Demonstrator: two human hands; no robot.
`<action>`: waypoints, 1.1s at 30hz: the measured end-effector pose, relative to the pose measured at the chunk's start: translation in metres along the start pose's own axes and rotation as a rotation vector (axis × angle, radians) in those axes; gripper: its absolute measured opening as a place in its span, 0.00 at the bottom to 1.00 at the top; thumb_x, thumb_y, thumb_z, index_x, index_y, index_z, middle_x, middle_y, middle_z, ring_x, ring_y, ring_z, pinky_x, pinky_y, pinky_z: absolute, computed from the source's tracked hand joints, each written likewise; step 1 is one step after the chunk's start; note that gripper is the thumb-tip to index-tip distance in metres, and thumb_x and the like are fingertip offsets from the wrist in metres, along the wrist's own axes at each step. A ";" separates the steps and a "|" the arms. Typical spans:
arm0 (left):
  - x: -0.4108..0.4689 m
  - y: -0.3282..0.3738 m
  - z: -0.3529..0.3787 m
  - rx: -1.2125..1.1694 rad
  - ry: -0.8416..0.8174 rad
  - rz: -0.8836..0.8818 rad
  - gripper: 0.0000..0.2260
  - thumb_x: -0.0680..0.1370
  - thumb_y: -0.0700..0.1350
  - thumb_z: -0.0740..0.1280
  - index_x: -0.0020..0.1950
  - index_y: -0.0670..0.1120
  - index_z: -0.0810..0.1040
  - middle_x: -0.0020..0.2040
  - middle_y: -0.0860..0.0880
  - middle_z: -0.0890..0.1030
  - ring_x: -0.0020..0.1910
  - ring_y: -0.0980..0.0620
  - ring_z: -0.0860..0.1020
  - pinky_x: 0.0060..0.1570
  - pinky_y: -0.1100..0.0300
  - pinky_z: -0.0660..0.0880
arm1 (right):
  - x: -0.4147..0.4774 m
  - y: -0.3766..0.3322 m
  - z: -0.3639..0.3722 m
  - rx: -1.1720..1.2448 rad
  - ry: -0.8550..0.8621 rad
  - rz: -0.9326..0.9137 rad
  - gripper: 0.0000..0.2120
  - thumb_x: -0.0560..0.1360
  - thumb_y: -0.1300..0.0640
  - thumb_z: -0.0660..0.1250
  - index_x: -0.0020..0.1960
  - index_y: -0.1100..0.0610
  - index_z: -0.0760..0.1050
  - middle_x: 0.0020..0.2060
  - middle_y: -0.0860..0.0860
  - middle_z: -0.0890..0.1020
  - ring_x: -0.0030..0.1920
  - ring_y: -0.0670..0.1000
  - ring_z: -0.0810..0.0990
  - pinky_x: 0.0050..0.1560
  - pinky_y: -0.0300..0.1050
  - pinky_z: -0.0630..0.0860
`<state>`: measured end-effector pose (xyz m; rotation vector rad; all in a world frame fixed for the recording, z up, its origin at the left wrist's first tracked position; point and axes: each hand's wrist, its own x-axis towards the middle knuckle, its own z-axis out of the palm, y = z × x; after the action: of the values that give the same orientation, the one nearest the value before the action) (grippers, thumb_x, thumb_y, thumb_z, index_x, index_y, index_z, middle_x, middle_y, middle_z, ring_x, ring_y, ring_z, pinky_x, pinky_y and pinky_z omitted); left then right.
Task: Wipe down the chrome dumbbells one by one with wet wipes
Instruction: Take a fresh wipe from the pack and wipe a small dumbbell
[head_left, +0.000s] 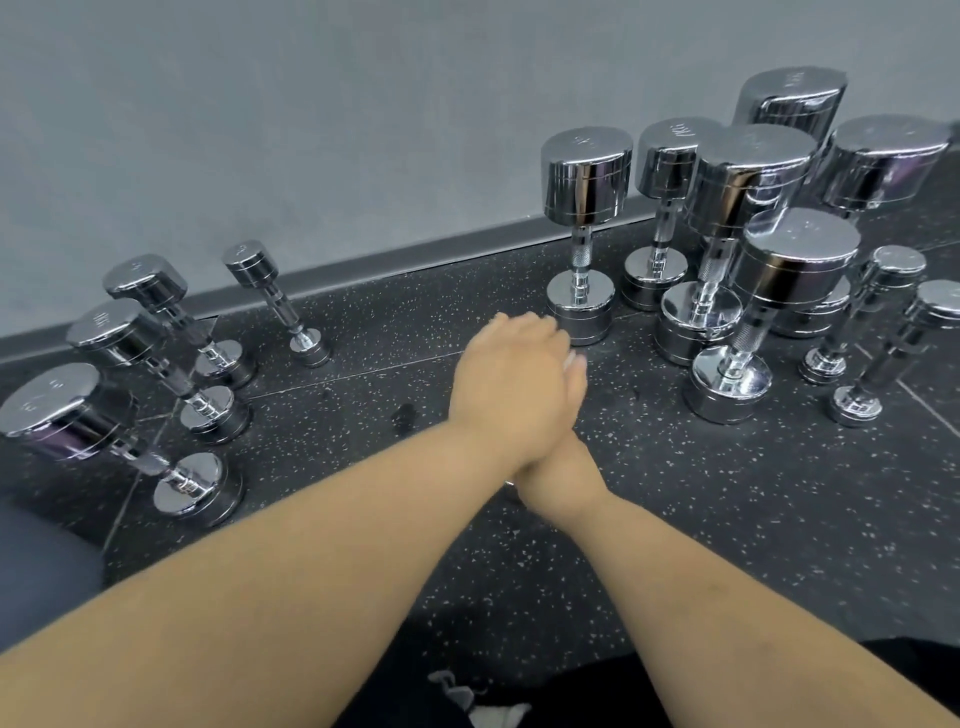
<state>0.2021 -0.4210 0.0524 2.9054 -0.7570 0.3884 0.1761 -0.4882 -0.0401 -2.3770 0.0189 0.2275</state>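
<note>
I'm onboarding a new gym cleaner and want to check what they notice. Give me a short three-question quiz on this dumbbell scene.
1. True or false: the dumbbells lie on their sides.
2. The left hand and right hand meet in the middle. Which is on top? A. left B. right C. neither, they are apart
3. How many dumbbells stand to the left of the hands?

Key
1. False: they stand on end.
2. A
3. Four
</note>
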 end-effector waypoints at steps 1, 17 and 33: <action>-0.010 -0.002 0.003 0.024 0.037 0.082 0.20 0.81 0.50 0.51 0.49 0.45 0.81 0.54 0.49 0.80 0.53 0.48 0.77 0.61 0.55 0.64 | 0.000 -0.001 0.001 -0.049 -0.023 0.006 0.12 0.78 0.62 0.58 0.37 0.53 0.64 0.32 0.46 0.67 0.41 0.52 0.72 0.36 0.42 0.62; -0.037 -0.032 0.022 -1.087 0.106 -0.760 0.13 0.83 0.55 0.59 0.46 0.52 0.81 0.44 0.50 0.85 0.44 0.53 0.81 0.50 0.56 0.77 | 0.015 0.000 -0.012 0.240 0.083 -0.069 0.10 0.80 0.52 0.63 0.56 0.48 0.62 0.45 0.51 0.79 0.45 0.55 0.78 0.45 0.49 0.72; -0.030 -0.001 0.021 -0.791 0.084 -0.427 0.31 0.83 0.48 0.61 0.80 0.57 0.46 0.77 0.54 0.61 0.63 0.60 0.68 0.57 0.64 0.64 | 0.017 0.002 -0.006 0.132 0.080 -0.075 0.16 0.79 0.54 0.61 0.65 0.51 0.63 0.40 0.44 0.76 0.42 0.52 0.77 0.35 0.45 0.69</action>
<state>0.1820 -0.4095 0.0243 2.1878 -0.1822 0.1163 0.1940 -0.4929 -0.0402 -2.2495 -0.0176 0.0925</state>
